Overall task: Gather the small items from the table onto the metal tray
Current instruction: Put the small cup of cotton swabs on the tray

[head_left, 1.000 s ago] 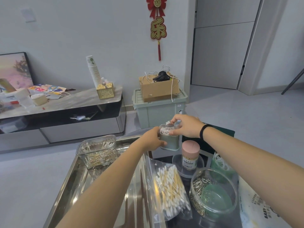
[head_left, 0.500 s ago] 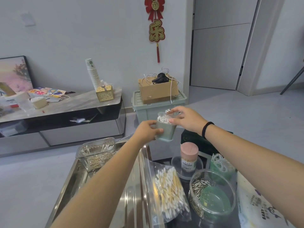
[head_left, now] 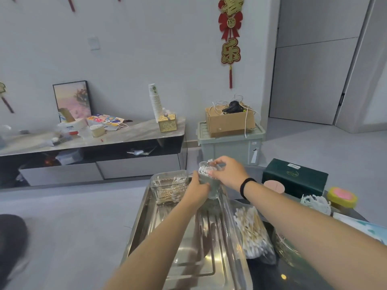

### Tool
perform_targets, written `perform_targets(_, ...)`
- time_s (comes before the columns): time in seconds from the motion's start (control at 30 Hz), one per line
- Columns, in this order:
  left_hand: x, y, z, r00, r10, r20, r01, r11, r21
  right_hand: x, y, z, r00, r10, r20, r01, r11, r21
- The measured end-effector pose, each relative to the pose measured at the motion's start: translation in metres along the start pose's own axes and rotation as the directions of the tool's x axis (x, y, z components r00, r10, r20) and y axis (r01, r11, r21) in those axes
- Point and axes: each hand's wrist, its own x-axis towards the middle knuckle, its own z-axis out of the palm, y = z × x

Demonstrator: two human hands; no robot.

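Note:
A small green-grey swab jar (head_left: 212,188) with white tips at its mouth is held over the far right corner of the metal tray (head_left: 188,258). My left hand (head_left: 198,190) wraps its side; my right hand (head_left: 227,173) grips its rim from above. A clear box of cotton swabs (head_left: 169,188) stands in the tray's far left corner. On the dark table to the right lie a bag of cotton swabs (head_left: 252,231), a pink-lidded tub (head_left: 274,186), a white bundle (head_left: 316,203) and a yellow-and-pink tin (head_left: 342,196).
A dark green box (head_left: 295,177) stands at the table's far edge. A clear round container (head_left: 287,252) is partly hidden under my right forearm. Beyond are a low TV cabinet (head_left: 94,155) and a green storage bin (head_left: 230,146) with a cardboard box.
Both hands carried the swab jar left from above the table to the tray's far right corner, next to the clear swab box. The view shifted, showing more of the table's right side.

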Motion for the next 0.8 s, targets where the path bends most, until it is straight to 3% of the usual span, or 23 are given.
perform_targets(0.07, 0.009, -0.006, 0.001, 0.997, -0.043, 0.060, 0.049, 0.992, -0.112, 0.003, 0.005, 0.007, 0.999, 0.032, -0.008, -0.032, 0.999, -0.005)
perform_targets(0.2, 0.030, -0.021, -0.003, 0.996, -0.091, 0.019, 0.093, 0.979, -0.179, 0.012, 0.008, 0.013, 0.999, 0.026, 0.019, -0.025, 0.998, -0.051)
perform_targets(0.53, 0.024, -0.016, 0.000, 0.994, -0.094, -0.057, 0.095, 0.995, 0.015, 0.028, 0.001, 0.016, 0.966, -0.020, 0.257, 0.093, 0.957, -0.275)
perform_targets(0.8, 0.002, -0.010, -0.001, 0.991, -0.123, -0.056, 0.120, 0.991, -0.051, -0.010, 0.008, -0.007, 0.990, -0.026, 0.137, 0.048, 0.986, -0.159)
